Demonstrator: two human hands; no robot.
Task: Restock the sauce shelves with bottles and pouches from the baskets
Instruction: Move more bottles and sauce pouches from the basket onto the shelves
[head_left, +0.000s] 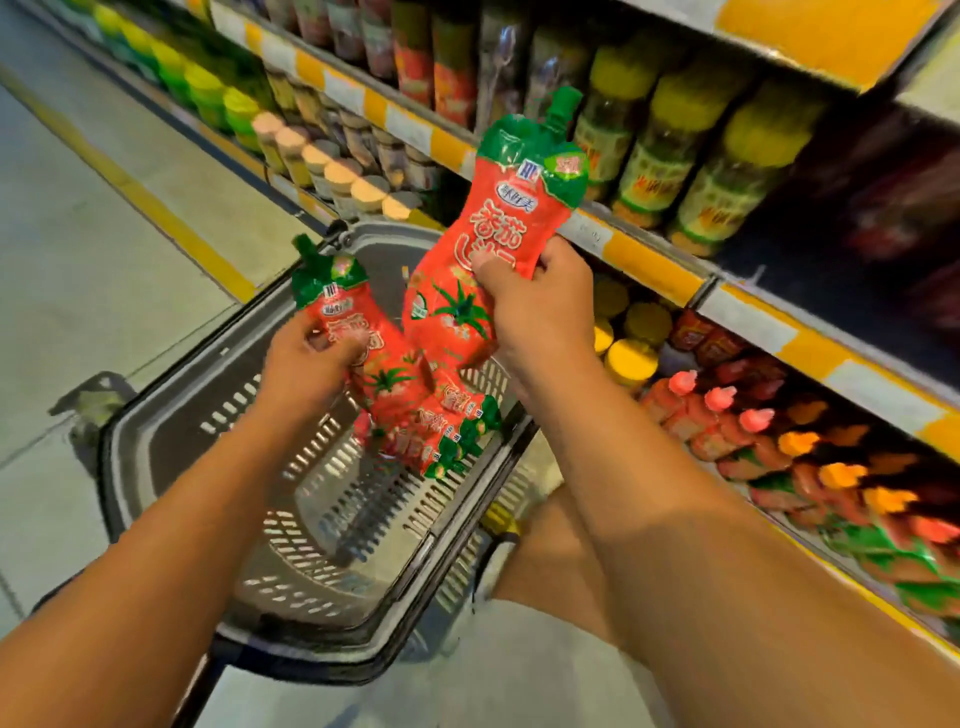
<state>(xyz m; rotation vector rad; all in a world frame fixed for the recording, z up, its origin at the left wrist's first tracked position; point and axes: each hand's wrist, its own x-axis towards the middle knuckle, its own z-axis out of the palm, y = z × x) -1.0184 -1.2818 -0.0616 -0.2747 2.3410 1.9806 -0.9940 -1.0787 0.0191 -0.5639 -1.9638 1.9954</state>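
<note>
My right hand (540, 306) grips a red tomato-sauce pouch with a green spout (511, 208), held up in front of the shelf edge. My left hand (311, 358) grips a second, matching pouch (343, 306) lower down, over the grey basket (171, 415). Several more of the same pouches (447, 431) lie against the basket's right wall. The rest of the basket floor is bare.
Sauce shelves (649, 270) with yellow price strips run along the right. They hold yellow-lidded jars (691, 150), red squeeze bottles with pink and orange caps (722, 410) and red-green pouches (893, 551) on the low shelf. The aisle floor lies to the left.
</note>
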